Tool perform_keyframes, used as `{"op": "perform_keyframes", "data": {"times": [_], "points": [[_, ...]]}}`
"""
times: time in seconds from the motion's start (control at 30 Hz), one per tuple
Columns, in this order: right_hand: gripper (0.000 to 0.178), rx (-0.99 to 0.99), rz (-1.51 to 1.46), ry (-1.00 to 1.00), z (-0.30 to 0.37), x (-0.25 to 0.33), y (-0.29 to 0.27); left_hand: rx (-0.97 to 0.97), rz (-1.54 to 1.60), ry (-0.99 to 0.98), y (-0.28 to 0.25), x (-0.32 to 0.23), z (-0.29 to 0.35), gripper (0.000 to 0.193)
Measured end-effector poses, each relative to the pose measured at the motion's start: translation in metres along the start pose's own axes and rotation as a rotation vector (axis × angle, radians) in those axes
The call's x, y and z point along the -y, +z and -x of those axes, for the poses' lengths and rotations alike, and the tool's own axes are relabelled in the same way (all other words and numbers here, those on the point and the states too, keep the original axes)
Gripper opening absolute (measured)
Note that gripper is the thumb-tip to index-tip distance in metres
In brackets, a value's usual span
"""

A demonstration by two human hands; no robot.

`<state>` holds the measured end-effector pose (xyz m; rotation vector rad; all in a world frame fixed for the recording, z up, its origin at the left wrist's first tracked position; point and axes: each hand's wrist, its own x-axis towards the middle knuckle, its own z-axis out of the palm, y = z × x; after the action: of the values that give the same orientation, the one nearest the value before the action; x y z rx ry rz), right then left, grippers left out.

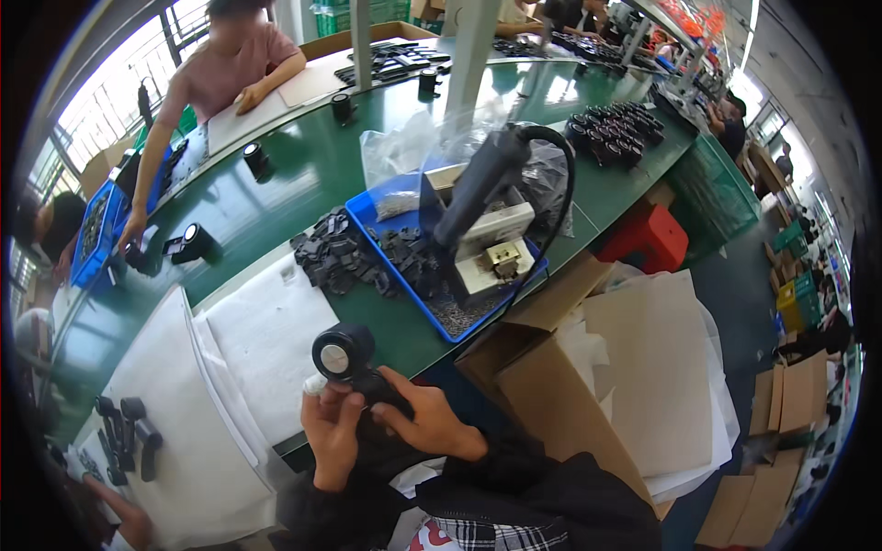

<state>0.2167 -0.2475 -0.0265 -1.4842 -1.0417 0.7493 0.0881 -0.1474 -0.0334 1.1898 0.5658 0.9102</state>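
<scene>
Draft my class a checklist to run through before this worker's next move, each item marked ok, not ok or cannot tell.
1. Left hand steadying the round-headed black device: ok, fingers around it.
2. Right hand supporting it: ok, on its lower part.
3. One hand free: not ok, both are on the device.
4. Blue tray resting on the table: ok.
5. Dark corded tool switched off: cannot tell.
</scene>
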Motion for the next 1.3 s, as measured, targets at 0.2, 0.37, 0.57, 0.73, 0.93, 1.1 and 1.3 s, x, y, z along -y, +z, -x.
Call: {"op": "perform_keyframes", "data": {"times": [0.2,0.37,0.57,0.73,0.93,1.1,1.3], "points": [[0.036,-0.202,-0.325,-0.017,0.070,0.025,-0.100,0.242,-0.037,-0.076,0.020,-0.008,0.000,0.018],[0.030,-0.631,-0.186,0.109,0.069,0.027,-0.180,0.143,-0.166,-0.120,0.008,-0.006,-0.005,0.016],[0.029,-0.933,0.048,0.002,0.017,-0.047,-0.253,0.228,-0.143,-0.138,0.033,-0.012,-0.011,0.017],[0.028,-0.933,-0.004,-0.099,-0.045,-0.090,-0.330,0.136,-0.215,-0.057,0.026,-0.019,-0.019,0.020],[0.029,-1.010,0.094,0.052,-0.101,-0.155,-0.378,0.040,-0.284,-0.042,0.012,-0.019,-0.031,0.023],[0.033,-1.069,0.485,0.136,-0.117,-0.179,-0.400,0.031,-0.331,-0.072,0.016,-0.017,-0.049,0.023],[0.037,-1.006,1.117,0.037,-0.155,-0.169,-0.364,-0.044,-0.346,-0.058,0.011,-0.033,-0.067,0.018]]}}
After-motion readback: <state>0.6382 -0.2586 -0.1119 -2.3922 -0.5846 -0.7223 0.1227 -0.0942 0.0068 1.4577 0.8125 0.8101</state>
